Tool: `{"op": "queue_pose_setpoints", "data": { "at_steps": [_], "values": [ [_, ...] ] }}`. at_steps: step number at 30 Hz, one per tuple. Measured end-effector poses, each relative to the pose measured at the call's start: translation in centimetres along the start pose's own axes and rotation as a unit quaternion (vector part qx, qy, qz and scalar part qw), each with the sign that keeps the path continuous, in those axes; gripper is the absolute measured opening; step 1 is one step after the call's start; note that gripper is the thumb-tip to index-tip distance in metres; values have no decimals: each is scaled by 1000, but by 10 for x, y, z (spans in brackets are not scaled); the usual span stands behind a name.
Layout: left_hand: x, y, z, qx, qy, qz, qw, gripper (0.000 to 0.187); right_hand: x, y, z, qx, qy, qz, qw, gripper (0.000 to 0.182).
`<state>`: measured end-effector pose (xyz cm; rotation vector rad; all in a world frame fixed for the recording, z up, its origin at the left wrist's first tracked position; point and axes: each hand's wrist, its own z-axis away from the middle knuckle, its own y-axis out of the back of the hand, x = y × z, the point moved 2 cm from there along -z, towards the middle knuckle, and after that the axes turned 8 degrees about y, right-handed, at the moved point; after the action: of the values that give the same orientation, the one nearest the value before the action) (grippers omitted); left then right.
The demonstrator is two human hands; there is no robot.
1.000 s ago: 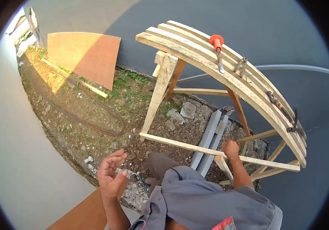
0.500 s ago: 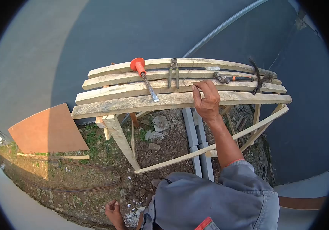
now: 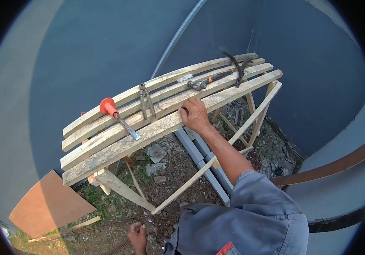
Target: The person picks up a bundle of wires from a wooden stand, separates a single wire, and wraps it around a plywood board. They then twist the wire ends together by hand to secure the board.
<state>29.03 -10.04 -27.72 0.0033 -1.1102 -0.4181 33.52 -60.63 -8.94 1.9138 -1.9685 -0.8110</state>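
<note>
My right hand [image 3: 195,114] rests at the front wooden slat [image 3: 157,131], with its fingers curled under; whatever they hold is hidden. To its left, a thin wire [image 3: 160,100] lies across the slats beside green-handled pincers [image 3: 146,102]. A chisel [image 3: 125,125] with an orange-red guarded grip lies farther left. Beyond my right hand are a hammer [image 3: 210,80] with a black and orange handle and a bundle of dark tie wire [image 3: 239,70]. My left hand [image 3: 137,237] hangs low by my body, loosely closed, with nothing visible in it.
The slats sit on a timber frame with a diagonal brace [image 3: 216,157]. Below are concrete blocks [image 3: 203,159], rubble [image 3: 155,153] and soil. A brown board [image 3: 50,204] leans at lower left against a grey wall [image 3: 93,55]. A small whitish piece [image 3: 185,77] lies on the slats.
My view has turned, so the bench appears tilted and shifted left. My right hand has drawn away from the wire and curled onto the front slat. My left hand still hangs low.
</note>
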Motion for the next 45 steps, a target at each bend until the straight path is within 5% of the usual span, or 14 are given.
{"op": "queue_pose_setpoints", "data": {
  "at_steps": [4, 6, 8, 11, 14, 16, 17, 21, 22, 25, 34, 38, 41, 45],
  "values": [
    [34, -18, -18, -37, -36, -89, 995, 21, 7, 19, 3, 8, -26, -62, 998, 11],
    [41, -28, -25, -51, -52, -117, 991, 22, 24, 53, -6, 128, -87, -101, 983, 11],
    [41, -43, -32, -107, -34, -88, 990, 24, 66, 96, -15, 208, -115, 32, 971, 16],
    [47, -69, -48, -164, -20, -94, 982, 26, 167, 126, -25, 195, -252, 66, 946, 34],
    [84, -105, -56, -212, 5, -108, 971, 29, 223, 135, -40, 78, -413, 125, 899, 59],
    [112, -132, -65, -259, -82, -145, 952, 30, 232, 127, -51, -138, -495, 132, 848, 78],
    [128, -145, -67, -273, -88, -156, 945, 29, 232, 125, -57, -162, -501, 129, 840, 75],
    [188, -194, -71, -332, -175, -174, 910, 30, 260, 106, -54, -30, -535, 126, 835, 66],
    [199, -201, -71, -334, -176, -176, 909, 30, 268, 107, -47, -29, -537, 128, 833, 66],
    [240, -225, -67, -394, -267, -163, 864, 26, 251, 140, -41, 193, -509, -107, 832, 58],
    [356, -341, -48, -550, -204, 80, 806, 35, 103, 159, 16, 308, -358, -310, 825, 50],
    [376, -402, -47, -576, -63, 130, 804, 44, 68, 115, 45, 316, -343, -317, 826, 48],
    [375, -426, -48, -601, 6, 118, 790, 44, 46, 103, 65, 230, -330, -221, 888, 48],
    [362, -444, -50, -532, -128, 95, 832, 33, 33, 109, 79, 173, -247, -74, 951, 52]
  ]
}}
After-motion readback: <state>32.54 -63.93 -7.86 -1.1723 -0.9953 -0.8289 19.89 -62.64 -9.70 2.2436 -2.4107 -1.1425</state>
